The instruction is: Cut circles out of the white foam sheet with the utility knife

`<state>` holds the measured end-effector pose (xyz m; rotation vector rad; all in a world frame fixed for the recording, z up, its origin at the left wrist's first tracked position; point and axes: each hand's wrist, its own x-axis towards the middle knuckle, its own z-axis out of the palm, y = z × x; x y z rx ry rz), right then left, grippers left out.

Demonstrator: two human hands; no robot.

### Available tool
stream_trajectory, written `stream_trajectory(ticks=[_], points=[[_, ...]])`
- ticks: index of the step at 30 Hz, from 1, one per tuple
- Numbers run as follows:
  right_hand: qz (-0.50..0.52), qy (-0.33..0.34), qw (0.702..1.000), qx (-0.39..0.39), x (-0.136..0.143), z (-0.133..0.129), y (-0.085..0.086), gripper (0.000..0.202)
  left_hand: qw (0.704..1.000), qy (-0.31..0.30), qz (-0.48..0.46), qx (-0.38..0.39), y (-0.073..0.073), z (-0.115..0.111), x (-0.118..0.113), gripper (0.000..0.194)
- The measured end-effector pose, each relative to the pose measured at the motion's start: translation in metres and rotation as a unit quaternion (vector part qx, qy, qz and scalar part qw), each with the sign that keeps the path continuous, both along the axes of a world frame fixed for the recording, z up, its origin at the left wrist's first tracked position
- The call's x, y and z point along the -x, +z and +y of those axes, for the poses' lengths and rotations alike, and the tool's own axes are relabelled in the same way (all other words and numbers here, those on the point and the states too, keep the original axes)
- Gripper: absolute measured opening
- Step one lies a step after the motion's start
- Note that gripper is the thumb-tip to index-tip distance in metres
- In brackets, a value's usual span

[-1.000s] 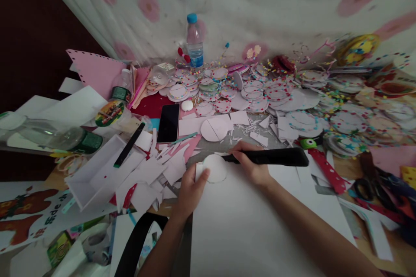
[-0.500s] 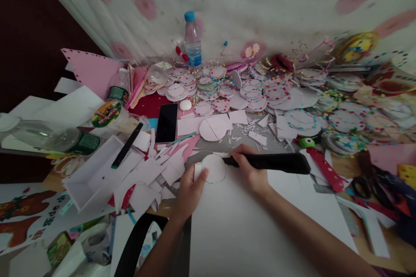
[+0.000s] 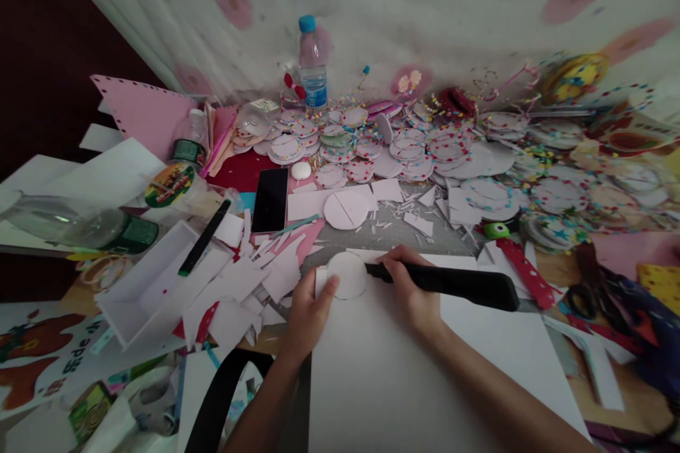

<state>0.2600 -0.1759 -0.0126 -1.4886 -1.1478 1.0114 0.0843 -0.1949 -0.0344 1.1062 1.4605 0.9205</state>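
A white paper disc (image 3: 347, 274) lies at the top left corner of a large white sheet (image 3: 393, 368). My left hand (image 3: 313, 301) pinches the disc at its left side, thumb on top, with a small white piece beside it. In my right hand (image 3: 411, 290) is a long black tool (image 3: 462, 284), its narrow end at the right edge of the disc; its tip is too small to make out. A dark curved line shows along the disc's lower edge.
Behind the sheet lie a round paper with a line across it (image 3: 345, 209), paper scraps (image 3: 418, 224) and a black phone (image 3: 270, 200). Many decorated paper discs (image 3: 409, 145) and a water bottle (image 3: 313, 67) stand further back. Left are an open white box (image 3: 143, 290) and a green-capped marker (image 3: 205, 237).
The black tool's narrow end has moved from the disc's upper right down to its right edge, and its wide end has dropped. My left hand keeps its hold.
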Motion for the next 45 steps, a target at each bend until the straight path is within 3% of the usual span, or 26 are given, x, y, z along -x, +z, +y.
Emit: stream_trajectory(ticks=[9,16,19,24,27,33,39,45], points=[[-0.018,-0.019,0.998,-0.062,-0.009,-0.012,0.006,0.019,0.999,-0.009,-0.032,-0.01,0.001,0.004,0.002,0.027],[-0.079,-0.161,0.967,-0.179,-0.055,-0.012,0.029,0.016,0.997,0.038,-0.067,0.02,0.007,0.004,0.004,0.035],[-0.147,-0.132,0.961,-0.192,-0.061,0.006,0.033,0.02,0.994,0.007,-0.106,0.028,0.018,0.005,0.0,0.038],[-0.301,0.003,0.933,-0.198,-0.049,0.025,0.035,0.034,0.984,-0.048,-0.167,0.045,0.044,0.014,0.007,0.038],[-0.35,0.027,0.922,-0.161,-0.041,0.018,0.043,0.034,0.978,-0.1,-0.173,0.067,0.067,0.025,0.014,0.035],[-0.383,0.041,0.897,-0.218,-0.041,-0.003,0.065,0.034,0.962,-0.219,-0.13,0.098,0.106,0.031,0.013,0.029],[-0.403,0.024,0.88,-0.252,-0.045,-0.014,0.074,0.03,0.938,-0.223,-0.211,0.162,0.108,0.024,0.01,0.024],[-0.413,0.039,0.871,-0.263,-0.044,-0.018,0.078,0.031,0.932,-0.21,-0.23,0.186,0.105,0.023,0.01,0.026]])
